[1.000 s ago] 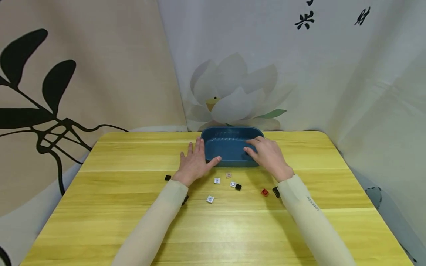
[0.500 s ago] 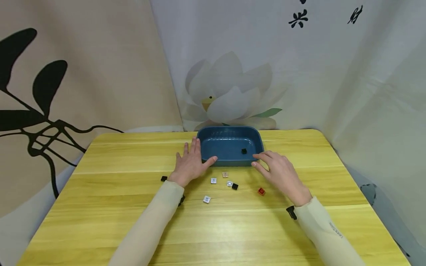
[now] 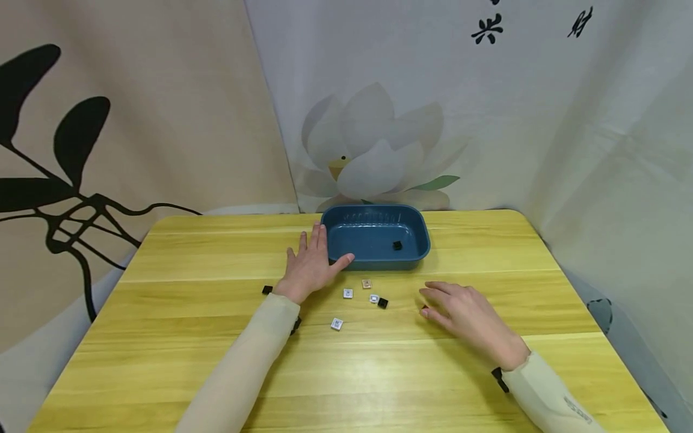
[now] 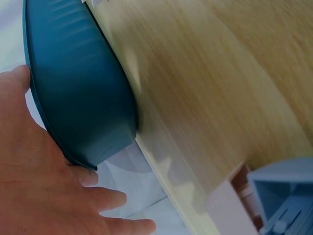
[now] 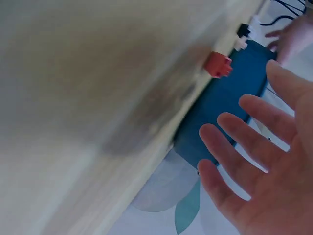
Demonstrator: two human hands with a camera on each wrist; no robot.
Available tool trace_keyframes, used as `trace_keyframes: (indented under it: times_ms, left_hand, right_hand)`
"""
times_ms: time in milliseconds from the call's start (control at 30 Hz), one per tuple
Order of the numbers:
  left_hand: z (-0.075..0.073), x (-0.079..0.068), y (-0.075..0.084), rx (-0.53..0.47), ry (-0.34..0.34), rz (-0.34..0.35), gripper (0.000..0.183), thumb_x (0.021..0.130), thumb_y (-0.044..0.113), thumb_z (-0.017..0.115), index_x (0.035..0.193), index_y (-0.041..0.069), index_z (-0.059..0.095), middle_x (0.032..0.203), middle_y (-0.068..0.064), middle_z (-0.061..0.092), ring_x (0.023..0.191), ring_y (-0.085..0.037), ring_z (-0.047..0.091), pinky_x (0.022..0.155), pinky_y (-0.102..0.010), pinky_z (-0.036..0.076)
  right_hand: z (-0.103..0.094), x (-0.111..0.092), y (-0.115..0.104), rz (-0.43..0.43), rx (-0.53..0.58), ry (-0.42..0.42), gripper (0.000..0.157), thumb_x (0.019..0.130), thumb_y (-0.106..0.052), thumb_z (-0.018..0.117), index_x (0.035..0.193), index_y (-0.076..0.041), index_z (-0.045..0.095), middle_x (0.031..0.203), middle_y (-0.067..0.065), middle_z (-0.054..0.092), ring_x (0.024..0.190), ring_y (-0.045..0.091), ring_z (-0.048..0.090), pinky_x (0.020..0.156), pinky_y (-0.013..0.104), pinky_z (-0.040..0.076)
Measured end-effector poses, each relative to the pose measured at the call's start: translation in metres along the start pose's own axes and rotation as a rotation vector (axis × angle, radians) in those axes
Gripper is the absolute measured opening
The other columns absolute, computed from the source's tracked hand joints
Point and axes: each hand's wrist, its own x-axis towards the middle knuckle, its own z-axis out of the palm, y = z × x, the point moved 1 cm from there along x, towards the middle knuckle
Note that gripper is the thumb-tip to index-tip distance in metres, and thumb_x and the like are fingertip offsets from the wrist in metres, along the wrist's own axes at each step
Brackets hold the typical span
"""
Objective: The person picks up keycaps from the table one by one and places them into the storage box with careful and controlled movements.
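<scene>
My left hand (image 3: 308, 270) lies against the left side of a dark blue rectangular dish (image 3: 373, 265), its fingers spread and its thumb by the near rim. In the left wrist view, the fingers (image 4: 105, 198) reach along the dish's outside. My right hand (image 3: 470, 317) is over the table to the right, fingers extended and slightly bent, holding nothing. A small red block (image 5: 217, 65) with a stud-like end lies just beyond its fingertips in the right wrist view; in the head view the hand mostly hides it. One small black block (image 3: 397, 245) lies inside the dish.
Between the hands lie several small square pieces: white ones (image 3: 337, 324), a pale orange one (image 3: 366, 284) and a black one (image 3: 382, 303). Another black piece (image 3: 267, 290) lies left of my left wrist. A printed curtain (image 3: 379, 108) hangs behind the wooden table (image 3: 346, 385).
My right hand let go of the black block inside the dish, then moved back and right to the red block. My left hand stays at the dish. The head view shifted slightly.
</scene>
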Motion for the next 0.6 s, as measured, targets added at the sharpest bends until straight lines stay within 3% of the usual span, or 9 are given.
trace_keyframes:
  times_ms: [367, 600]
  left_hand:
    - [-0.0001, -0.0002, 0.0002, 0.008, 0.005, -0.002, 0.111, 0.095, 0.081, 0.038, 0.166, 0.006, -0.001, 0.173, -0.011, -0.006, 0.157, -0.043, 0.004, 0.119, -0.072, 0.014]
    - [-0.0001, -0.0003, 0.0008, 0.010, 0.016, -0.002, 0.111, 0.095, 0.081, 0.039, 0.166, 0.006, 0.001, 0.174, -0.011, -0.004, 0.157, -0.044, 0.006, 0.119, -0.071, 0.015]
  right_hand:
    - [0.0090, -0.0097, 0.0026, -0.060, 0.020, -0.078, 0.046, 0.095, -0.024, 0.078, 0.136, -0.008, 0.068, 0.140, 0.017, 0.063, 0.121, 0.034, 0.066, 0.096, 0.053, 0.054]
    - [0.0102, -0.0069, -0.0014, -0.114, -0.018, -0.085, 0.032, 0.095, -0.011, 0.075, 0.128, -0.013, 0.074, 0.124, 0.006, 0.069, 0.109, 0.024, 0.068, 0.090, 0.047, 0.057]
